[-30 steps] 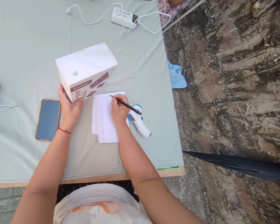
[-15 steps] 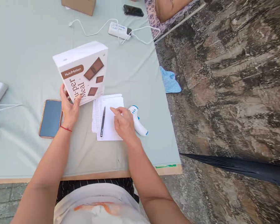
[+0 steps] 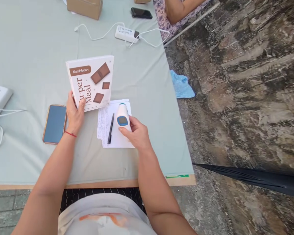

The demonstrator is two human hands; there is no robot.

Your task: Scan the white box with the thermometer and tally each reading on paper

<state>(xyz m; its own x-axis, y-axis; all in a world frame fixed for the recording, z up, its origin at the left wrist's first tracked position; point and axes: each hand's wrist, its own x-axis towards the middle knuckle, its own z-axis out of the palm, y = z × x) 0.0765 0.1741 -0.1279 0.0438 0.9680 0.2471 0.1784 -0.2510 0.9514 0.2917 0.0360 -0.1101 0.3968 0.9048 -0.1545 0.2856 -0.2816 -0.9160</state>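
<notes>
My left hand [image 3: 75, 112] is closed on the lower left corner of a white NutriMotion box [image 3: 84, 88], its printed front tilted up toward me. In my right hand [image 3: 138, 132] is a white and blue infrared thermometer [image 3: 122, 112], gripped by its handle with the small screen facing me. Below the thermometer lie sheets of paper [image 3: 122, 140], some with rows of print or writing. A black pen [image 3: 110, 129] rests on them. Left of my left hand, a phone [image 3: 54, 124] in a brown-edged case lies on the table.
Farther back are a white power bank [image 3: 126, 33] with a cable, a black phone [image 3: 141, 13] and a cardboard box [image 3: 84, 7]. A white device [image 3: 0, 96] with cables sits at left. Another person's arm [image 3: 173, 11] shows at the far corner. Blue cloth [image 3: 181, 85] hangs beside the table edge.
My right hand has picked up the thermometer from beside the papers and brought it over them, screen toward me. The box in my left hand has tipped, showing less of its top side.
</notes>
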